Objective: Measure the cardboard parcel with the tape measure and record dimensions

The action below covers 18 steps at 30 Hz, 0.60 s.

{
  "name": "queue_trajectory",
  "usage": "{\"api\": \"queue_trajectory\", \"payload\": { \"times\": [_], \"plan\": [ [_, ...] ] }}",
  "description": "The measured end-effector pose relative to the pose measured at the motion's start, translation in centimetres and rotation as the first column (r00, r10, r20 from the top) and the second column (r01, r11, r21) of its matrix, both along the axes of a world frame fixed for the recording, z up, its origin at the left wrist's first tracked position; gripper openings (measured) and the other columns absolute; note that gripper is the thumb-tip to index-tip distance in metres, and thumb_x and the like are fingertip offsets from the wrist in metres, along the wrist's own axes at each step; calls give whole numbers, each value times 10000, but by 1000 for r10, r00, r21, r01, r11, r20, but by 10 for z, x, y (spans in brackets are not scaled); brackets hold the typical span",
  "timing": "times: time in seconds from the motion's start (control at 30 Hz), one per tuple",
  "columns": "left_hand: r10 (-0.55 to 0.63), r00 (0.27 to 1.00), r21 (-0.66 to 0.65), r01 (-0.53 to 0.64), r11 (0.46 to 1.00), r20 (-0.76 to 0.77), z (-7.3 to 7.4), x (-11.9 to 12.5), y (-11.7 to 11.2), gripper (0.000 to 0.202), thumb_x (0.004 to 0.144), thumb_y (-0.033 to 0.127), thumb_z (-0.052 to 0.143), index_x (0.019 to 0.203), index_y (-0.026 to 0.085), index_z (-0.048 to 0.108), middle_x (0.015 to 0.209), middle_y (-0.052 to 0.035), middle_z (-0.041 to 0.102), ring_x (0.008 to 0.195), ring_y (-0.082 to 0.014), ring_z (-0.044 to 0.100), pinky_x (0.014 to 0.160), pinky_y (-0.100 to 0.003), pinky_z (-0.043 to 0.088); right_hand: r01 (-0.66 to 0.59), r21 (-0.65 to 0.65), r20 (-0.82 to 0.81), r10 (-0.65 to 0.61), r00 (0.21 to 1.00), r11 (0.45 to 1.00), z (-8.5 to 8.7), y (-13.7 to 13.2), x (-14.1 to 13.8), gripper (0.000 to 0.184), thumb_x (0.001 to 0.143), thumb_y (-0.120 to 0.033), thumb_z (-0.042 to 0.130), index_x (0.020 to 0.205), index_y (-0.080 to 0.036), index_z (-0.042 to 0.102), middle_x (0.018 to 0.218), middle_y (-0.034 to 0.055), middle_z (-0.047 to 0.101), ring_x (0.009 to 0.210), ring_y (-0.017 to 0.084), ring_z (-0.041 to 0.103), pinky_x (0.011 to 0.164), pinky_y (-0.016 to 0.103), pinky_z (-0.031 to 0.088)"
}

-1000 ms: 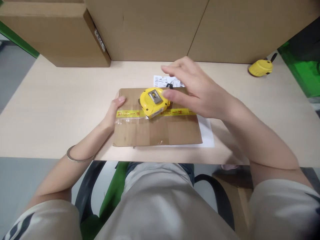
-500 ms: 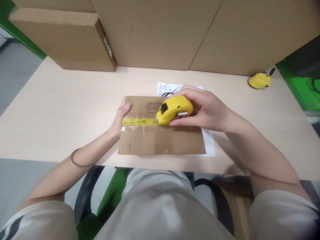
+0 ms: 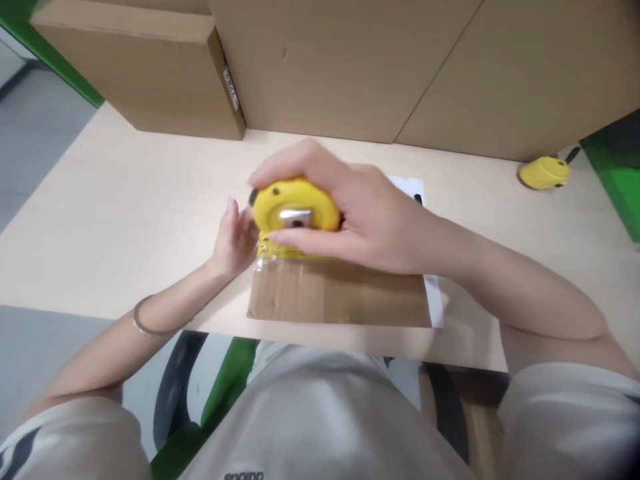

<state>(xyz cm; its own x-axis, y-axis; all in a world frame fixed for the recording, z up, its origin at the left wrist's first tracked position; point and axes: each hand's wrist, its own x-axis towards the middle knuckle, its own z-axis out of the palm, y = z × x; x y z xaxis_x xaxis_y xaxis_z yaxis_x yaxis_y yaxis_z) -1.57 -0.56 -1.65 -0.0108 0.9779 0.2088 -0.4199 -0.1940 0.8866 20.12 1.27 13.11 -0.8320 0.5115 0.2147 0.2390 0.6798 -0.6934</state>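
My right hand is closed round a yellow tape measure and holds it over the left end of a flat brown cardboard piece. The cardboard lies near the table's front edge and has a strip of yellow printed tape across it, mostly hidden under the tape measure. At the cardboard's left edge my left hand has its fingers raised and apart, touching the tape measure's left side. A metal bangle circles my left wrist.
A white printed sheet lies under the cardboard. A second yellow tape measure sits at the back right. Large cardboard boxes stand along the table's far edge. A green bin shows at the far right, and a chair is under me.
My right hand carried the tape measure left along the yellow strip to the cardboard's left end. My left hand lifted off the cardboard edge towards it. The camera tilted.
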Motion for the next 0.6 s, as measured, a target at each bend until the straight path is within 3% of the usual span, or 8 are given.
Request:
{"api": "queue_trajectory", "payload": {
  "times": [0.07,0.17,0.23,0.3,0.37,0.5,0.6],
  "plan": [
    [-116,993,64,118,991,-36,-7,-6,3,481,1040,600,453,1070,201,720,962,-31,764,919,-206,726,877,-353,588,-48,25,85,46,995,999,-3,0,-14,359,1049,-278,571,1403,-233,523,1424,-20,655,1103,128,672,939,287,507],
    [-274,942,110,298,948,-196,-12,-17,9,579,1010,699,424,1054,183,683,864,-47,734,847,-239,724,796,-387,597,-23,83,195,6,981,996,-13,-1,-21,365,1028,-256,596,1391,-273,560,1399,-13,684,944,137,689,771,281,463],
    [-291,921,122,330,936,-261,-14,-25,13,530,927,699,594,1055,192,687,966,-58,747,931,-256,723,812,-384,602,0,105,189,-20,982,995,-19,-1,-12,350,1035,-262,588,1383,-289,563,1383,-12,693,915,128,693,738,264,450],
    [-289,907,131,341,931,-307,-15,-31,16,491,790,563,819,1126,225,706,1142,-56,745,1066,-268,701,872,-368,600,27,132,166,-49,985,991,-25,-2,7,320,1047,-312,583,1366,-299,564,1345,-14,708,890,122,700,721,254,461],
    [-287,890,149,357,922,-355,-14,-33,16,572,720,462,890,1227,274,705,1280,-58,713,1189,-288,663,945,-378,588,80,172,142,-105,984,982,-31,-4,33,325,1028,-357,626,1345,-307,574,1277,-16,730,890,134,716,706,258,481],
    [-337,887,149,397,906,-314,-8,-26,12,427,898,560,688,1242,309,714,1300,-61,710,1213,-296,669,938,-422,595,247,191,79,-266,961,950,-39,-12,73,394,982,-380,700,1342,-300,562,1275,19,730,927,169,741,721,291,541],
    [-325,916,124,360,925,-233,-4,-17,8,540,1027,656,376,1166,270,728,1227,-73,735,1150,-285,701,924,-444,596,265,178,72,-282,957,948,-35,-17,66,403,1006,-400,656,1377,-293,542,1346,40,699,950,183,741,735,304,556]
  ]
}}
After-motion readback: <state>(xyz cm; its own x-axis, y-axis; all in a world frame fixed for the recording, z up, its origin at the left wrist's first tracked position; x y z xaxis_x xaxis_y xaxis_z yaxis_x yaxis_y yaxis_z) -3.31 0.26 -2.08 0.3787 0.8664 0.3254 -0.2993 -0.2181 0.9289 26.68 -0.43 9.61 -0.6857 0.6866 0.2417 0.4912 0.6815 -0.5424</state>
